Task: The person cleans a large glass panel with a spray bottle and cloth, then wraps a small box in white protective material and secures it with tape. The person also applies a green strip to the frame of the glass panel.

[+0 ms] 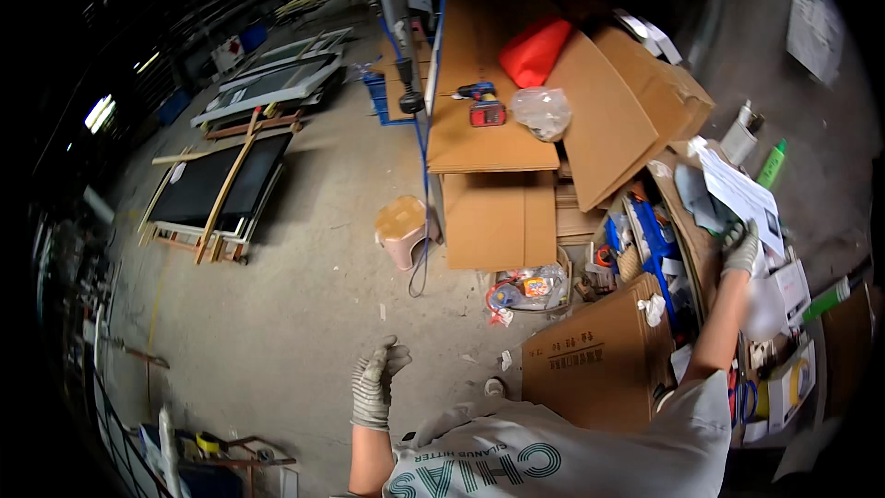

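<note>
My left hand (376, 382), in a striped grey-white work glove, hangs over the concrete floor with loosely bent fingers and nothing in it. On the right, my gloved right hand (740, 247) reaches to a cluttered bench. Its fingers are closed at the lower edge of a white printed sheet of paper (737, 186), which tilts over the bench; the fingertips are partly hidden. Close to that hand are a rounded white object (763, 309), a white box (791, 290) and a bright green tube (772, 164). A blue bin (656, 244) of small parts stands just left of it.
A cordless drill (484, 106), a clear plastic bag (542, 112) and a red bag (535, 51) lie on stacked cardboard (493, 148). Cardboard (590, 355) leans near my legs. A pink stool (403, 232) stands ahead, with framed panels (221, 180) farther left.
</note>
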The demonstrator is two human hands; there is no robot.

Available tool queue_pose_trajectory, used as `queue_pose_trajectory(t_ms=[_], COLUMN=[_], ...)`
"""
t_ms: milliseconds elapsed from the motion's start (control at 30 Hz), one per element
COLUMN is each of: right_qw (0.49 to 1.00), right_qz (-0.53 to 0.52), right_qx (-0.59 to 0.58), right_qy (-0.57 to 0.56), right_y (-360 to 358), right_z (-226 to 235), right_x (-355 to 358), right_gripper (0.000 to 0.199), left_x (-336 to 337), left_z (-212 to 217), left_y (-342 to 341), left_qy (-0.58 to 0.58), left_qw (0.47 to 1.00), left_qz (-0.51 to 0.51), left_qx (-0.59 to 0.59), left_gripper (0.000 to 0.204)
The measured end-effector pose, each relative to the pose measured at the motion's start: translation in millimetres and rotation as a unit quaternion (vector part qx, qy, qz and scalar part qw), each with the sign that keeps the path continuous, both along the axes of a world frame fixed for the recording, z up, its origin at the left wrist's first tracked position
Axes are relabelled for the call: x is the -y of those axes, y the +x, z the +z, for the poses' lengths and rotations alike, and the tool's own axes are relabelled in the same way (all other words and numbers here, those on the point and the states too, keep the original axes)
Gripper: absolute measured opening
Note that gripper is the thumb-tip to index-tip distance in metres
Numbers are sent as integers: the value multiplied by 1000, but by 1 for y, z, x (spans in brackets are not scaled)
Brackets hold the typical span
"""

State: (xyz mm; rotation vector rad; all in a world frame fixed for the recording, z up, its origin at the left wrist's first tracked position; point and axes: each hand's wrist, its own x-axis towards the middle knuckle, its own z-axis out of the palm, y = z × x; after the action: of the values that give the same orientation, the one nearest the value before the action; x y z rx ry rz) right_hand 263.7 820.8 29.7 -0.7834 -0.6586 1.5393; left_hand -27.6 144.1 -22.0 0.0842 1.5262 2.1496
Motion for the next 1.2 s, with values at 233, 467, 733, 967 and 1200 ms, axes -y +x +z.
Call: queue_pose_trajectory(t_ms=[233, 467, 733, 967, 1200], right_qw=[969, 529, 52, -66, -282], right_qz=[121, 772, 722, 718, 662], right_qx=[211, 280, 285, 225, 121], right_qy=[-49, 213, 628, 656, 684], right_y=[-120, -250, -303, -303, -310], right_z=[-160, -213, -163, -172, -162], right_x=[161, 620, 857, 1010, 1181], right_gripper=[66, 38, 35, 36, 42], left_x=[78, 200, 428, 583, 616], left_z=[-1, -35, -68, -58, -90], left_y=[26, 75, 132, 215, 275], left_qy=[-74, -61, -5, 17, 115], left_qw=[989, 968, 893, 744, 618], left_qz=[114, 233, 440, 666, 771], left_qx=[53, 77, 89, 57, 103], left_gripper=[40, 39, 36, 37, 41])
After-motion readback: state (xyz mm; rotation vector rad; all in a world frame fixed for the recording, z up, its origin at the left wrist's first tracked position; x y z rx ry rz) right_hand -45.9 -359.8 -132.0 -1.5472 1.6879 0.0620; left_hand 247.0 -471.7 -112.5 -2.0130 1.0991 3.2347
